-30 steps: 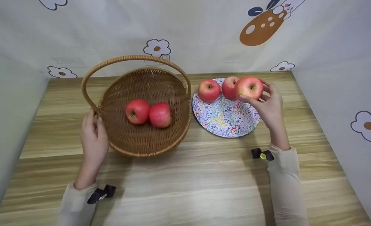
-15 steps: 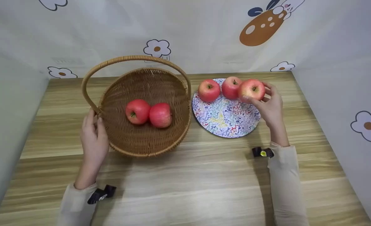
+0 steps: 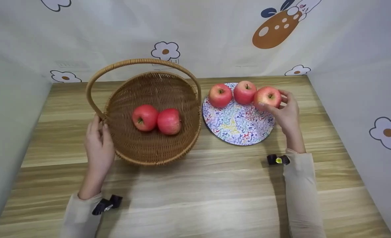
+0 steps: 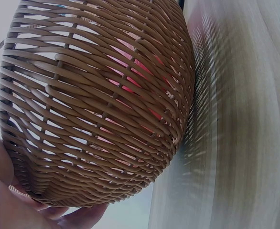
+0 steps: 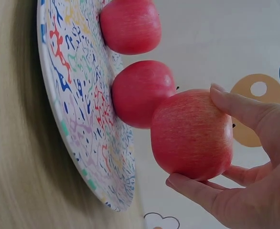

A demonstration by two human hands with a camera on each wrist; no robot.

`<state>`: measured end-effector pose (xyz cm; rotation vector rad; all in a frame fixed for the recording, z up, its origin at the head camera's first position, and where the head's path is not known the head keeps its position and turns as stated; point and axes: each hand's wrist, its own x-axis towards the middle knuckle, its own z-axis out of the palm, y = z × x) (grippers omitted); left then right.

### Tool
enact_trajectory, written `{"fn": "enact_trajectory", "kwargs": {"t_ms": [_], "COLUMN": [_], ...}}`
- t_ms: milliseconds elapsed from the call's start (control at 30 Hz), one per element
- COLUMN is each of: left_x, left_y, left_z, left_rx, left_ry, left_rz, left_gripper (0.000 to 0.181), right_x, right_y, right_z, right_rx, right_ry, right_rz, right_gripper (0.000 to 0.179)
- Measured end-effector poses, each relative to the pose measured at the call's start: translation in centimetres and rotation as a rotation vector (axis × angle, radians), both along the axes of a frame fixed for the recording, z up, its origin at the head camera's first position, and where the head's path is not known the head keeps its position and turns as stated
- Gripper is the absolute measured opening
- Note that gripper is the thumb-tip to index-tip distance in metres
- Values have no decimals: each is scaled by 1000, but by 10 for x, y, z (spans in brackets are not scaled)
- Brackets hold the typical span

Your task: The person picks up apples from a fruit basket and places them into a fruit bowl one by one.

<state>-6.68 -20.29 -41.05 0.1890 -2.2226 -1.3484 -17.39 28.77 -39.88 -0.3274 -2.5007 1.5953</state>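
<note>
My right hand [image 3: 286, 112] holds a red apple [image 3: 267, 97] between thumb and fingers at the plate's far right. In the right wrist view this apple [image 5: 192, 136] hangs slightly off the plate's surface. Two more apples, one at the left [image 3: 220, 95] and one in the middle [image 3: 245, 92], sit on the patterned round plate [image 3: 238, 132]. My left hand [image 3: 99, 145] grips the rim of the wicker basket [image 3: 155, 152] at the foot of its handle, thumb inside. Inside the basket lie two red apples, a left one [image 3: 145, 117] and a right one [image 3: 169, 121], touching.
The basket's tall arched handle [image 3: 145, 60] rises over its back. Basket and plate stand close together on the wood-grain table [image 3: 195, 198]. Printed cloth walls [image 3: 215, 39] enclose the table at the back and sides.
My right hand has lowered the apple toward the plate and slightly to the right, away from the middle apple. The left hand and the basket have stayed still.
</note>
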Motion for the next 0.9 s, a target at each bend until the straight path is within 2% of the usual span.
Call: {"fn": "enact_trajectory", "kwargs": {"t_ms": [400, 667, 900], "left_x": [1, 1, 1], "left_y": [-1, 0, 0], "left_z": [0, 1, 1], "left_rx": [-11, -16, -14], "left_ry": [-33, -17, -23], "left_rz": [2, 10, 11], "left_gripper": [45, 44, 44], "right_x": [-4, -6, -8], "right_y": [8, 10, 12], "right_z": [-12, -17, -21], "right_rx": [18, 24, 36], "right_ry": [-25, -77, -87], "right_rz": [-11, -11, -7], "right_gripper": [79, 80, 81]}}
